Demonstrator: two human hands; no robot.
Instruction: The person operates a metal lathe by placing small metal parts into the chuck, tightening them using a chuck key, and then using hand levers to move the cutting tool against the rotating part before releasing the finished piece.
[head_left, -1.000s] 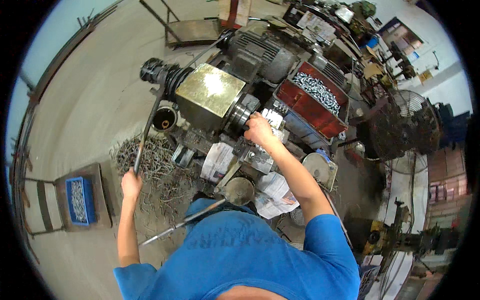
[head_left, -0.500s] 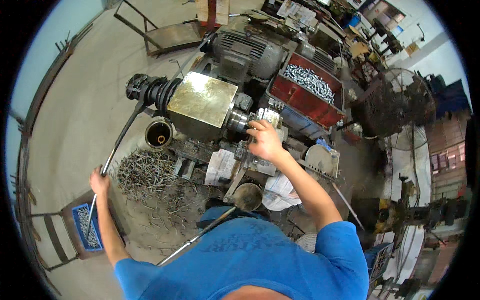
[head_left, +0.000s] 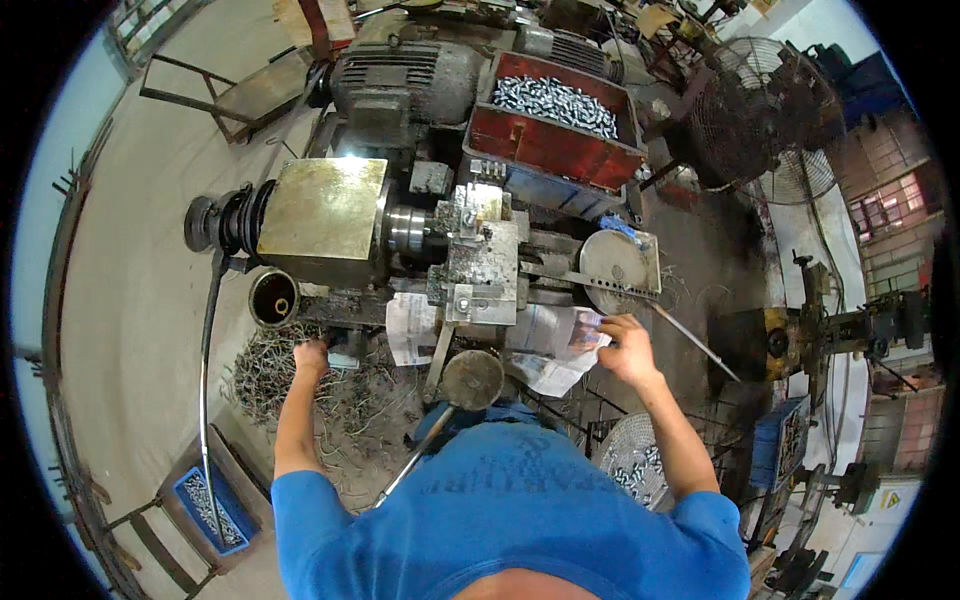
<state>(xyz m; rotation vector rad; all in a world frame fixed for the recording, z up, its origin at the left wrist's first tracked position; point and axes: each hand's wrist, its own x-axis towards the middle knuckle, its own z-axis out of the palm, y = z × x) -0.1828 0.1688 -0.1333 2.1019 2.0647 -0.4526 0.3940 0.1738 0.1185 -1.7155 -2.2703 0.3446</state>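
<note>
Small silvery metal pieces heaped behind-right of my boxy brass-topped grey machine; I'd guess plenty's done, can't tell what's left. Machine's near side: left hand curled by tangled wiry grey scrap, right hand bent-fingered at the printed white newspaper. Pinching anything? Can't tell.

The left hand hides its fingertips, and pieces in the far-left blue bin are too small to identify

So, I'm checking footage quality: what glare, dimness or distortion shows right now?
Head view: bright glare at the far edge of the brass-coloured box; head view: dark floor below the fan; head view: black corners, edges bowing toward the fisheye rim; head view: left hand small, its fingers hard to make out.
</note>
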